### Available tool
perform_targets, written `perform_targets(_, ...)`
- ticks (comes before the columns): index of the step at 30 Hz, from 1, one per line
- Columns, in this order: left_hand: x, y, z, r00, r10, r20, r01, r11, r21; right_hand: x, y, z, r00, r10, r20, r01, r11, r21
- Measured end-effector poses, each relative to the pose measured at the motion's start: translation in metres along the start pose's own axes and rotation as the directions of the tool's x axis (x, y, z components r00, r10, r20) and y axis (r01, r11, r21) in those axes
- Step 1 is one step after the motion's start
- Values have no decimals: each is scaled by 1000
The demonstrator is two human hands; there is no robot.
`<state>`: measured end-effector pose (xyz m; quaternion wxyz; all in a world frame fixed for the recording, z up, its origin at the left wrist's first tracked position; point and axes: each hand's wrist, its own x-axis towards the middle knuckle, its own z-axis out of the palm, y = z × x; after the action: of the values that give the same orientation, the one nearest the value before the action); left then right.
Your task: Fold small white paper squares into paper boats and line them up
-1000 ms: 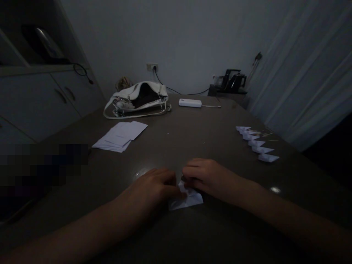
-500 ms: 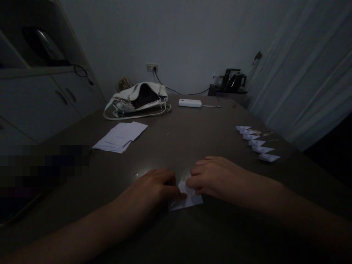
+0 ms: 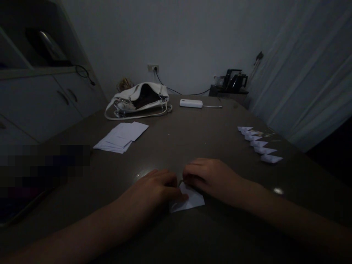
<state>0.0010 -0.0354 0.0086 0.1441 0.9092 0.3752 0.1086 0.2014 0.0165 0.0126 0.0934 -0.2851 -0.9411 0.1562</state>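
A small folded white sheet of paper (image 3: 194,201) lies on the dark table in front of me, with a peak at its far side and a straight near edge. My left hand (image 3: 161,187) holds it from the left, thumb pressed flat on top and fingers curled at the side. At the peak, my right hand (image 3: 209,176) has its fingers closed and bent down against the paper; its fingertips are partly hidden. Further right stands a row of several folded paper boats (image 3: 263,150). A stack of white paper sheets (image 3: 118,139) rests to the left.
A white handbag (image 3: 140,101) lies open at the back of the table (image 3: 176,150). Beside it is a white power bank (image 3: 191,103) with a short strap. A black kettle (image 3: 235,80) stands beyond the far edge. Cupboards (image 3: 49,99) line the left, a curtain (image 3: 302,73) the right.
My right hand has shifted left to the peak of the paper, and its fingers are curled in more. My left thumb has slid slightly right on the sheet.
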Motion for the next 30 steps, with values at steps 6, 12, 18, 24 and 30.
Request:
perform_targets(6, 1, 0, 0, 997, -42, 68, 41, 999, 20, 1, 3, 4, 997, -77, 29, 81, 985, -150)
perform_targets(12, -1, -2, 4, 997, -52, 56, 52, 999, 8, -4, 1, -17, 979, -89, 182, 119, 979, -167)
perform_targets(18, -1, -2, 3, 998, -29, 61, 30, 1000, -7, -12, -3, -24, 967, 10, 253, 22, 992, -123)
perform_targets(24, -4, 1, 1, 1000, 31, 4, -31, 999, -21, -19, -16, -22, 982, 13, 188, -9, 1000, -18)
perform_targets(30, -4, 1, -3, 994, 96, -45, -95, 995, 17, -21, -31, -17, 984, 61, 169, -52, 997, -54)
